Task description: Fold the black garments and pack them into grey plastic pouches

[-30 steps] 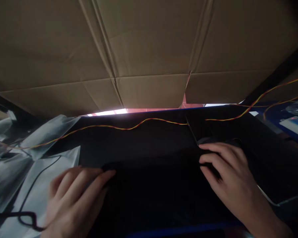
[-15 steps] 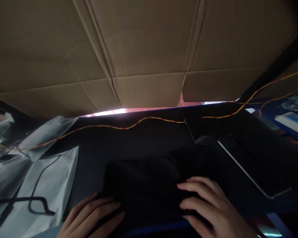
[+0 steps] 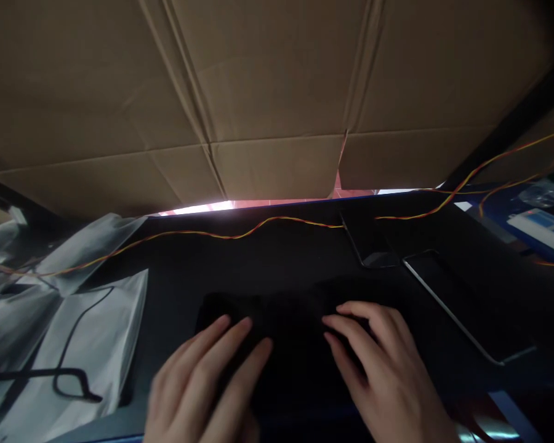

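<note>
A dark, soft-looking black cloth (image 3: 293, 351) lies on the black tabletop (image 3: 268, 261) in front of me; its outline is hard to make out in the dim light. My left hand (image 3: 207, 375) rests on its left part, fingers spread and stretched forward. On the right part lies my right hand (image 3: 381, 357), also open, its fingertips touching the cloth and pointing inward. Beyond my right hand are a black phone (image 3: 372, 243) and a larger dark device with a pale edge (image 3: 461, 301), perhaps a tablet.
Translucent plastic bags (image 3: 87, 344) with a black cord on top lie to the left. A red-and-yellow twisted wire (image 3: 212, 235) crosses the table. Behind it stands a cardboard sheet (image 3: 268, 92). A white-and-blue box (image 3: 547, 231) sits at the far right.
Both hands have moved forward over the black cloth. My left hand has also shifted right, so the hands are closer together.
</note>
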Available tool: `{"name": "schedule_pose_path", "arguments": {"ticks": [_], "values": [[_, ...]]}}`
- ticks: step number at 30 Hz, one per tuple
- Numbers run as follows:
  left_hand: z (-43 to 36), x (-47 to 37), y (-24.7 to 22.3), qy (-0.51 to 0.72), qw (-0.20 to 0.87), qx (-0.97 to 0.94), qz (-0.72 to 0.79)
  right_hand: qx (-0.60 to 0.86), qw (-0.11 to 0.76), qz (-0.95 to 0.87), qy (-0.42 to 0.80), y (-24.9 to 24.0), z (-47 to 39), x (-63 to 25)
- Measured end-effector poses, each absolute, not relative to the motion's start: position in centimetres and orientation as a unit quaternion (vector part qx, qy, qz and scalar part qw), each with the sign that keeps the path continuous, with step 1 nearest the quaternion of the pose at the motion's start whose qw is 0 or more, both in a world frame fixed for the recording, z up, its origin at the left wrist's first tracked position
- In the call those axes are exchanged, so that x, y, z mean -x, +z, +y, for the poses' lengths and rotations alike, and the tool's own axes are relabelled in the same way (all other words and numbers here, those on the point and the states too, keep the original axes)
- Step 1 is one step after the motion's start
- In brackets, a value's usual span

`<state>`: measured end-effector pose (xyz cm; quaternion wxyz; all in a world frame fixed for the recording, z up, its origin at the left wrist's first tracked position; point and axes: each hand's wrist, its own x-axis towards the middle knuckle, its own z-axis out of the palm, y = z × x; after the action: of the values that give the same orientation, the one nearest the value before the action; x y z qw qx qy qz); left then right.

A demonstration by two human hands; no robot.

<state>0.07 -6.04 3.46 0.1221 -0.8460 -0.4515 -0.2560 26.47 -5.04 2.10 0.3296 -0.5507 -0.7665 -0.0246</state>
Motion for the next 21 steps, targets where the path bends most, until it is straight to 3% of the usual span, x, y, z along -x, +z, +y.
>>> {"name": "schedule_pose_path", "arguments": {"ticks": [4, 8, 15, 21], "values": [[-4.8, -1.6, 1.9, -0.143, 0.150, 0.883, -0.420, 0.482, 0.332, -0.811, -0.014, 1.7, -5.1, -24.7], [-4.3, -0.5, 0.4, -0.105, 0.180, 0.882, -0.423, 0.515, 0.315, -0.796, 0.042, 0.2, -4.4, -23.6], [-3.8, 1.4, 2.1, -0.134, 0.119, 0.888, -0.422, 0.549, 0.348, -0.757, 0.060, 0.3, -4.4, -23.6], [-3.5, 4.2, 2.1, -0.203, 0.043, 0.859, -0.469, 0.640, 0.358, -0.679, 0.005, 1.2, -5.6, -30.7]]}}
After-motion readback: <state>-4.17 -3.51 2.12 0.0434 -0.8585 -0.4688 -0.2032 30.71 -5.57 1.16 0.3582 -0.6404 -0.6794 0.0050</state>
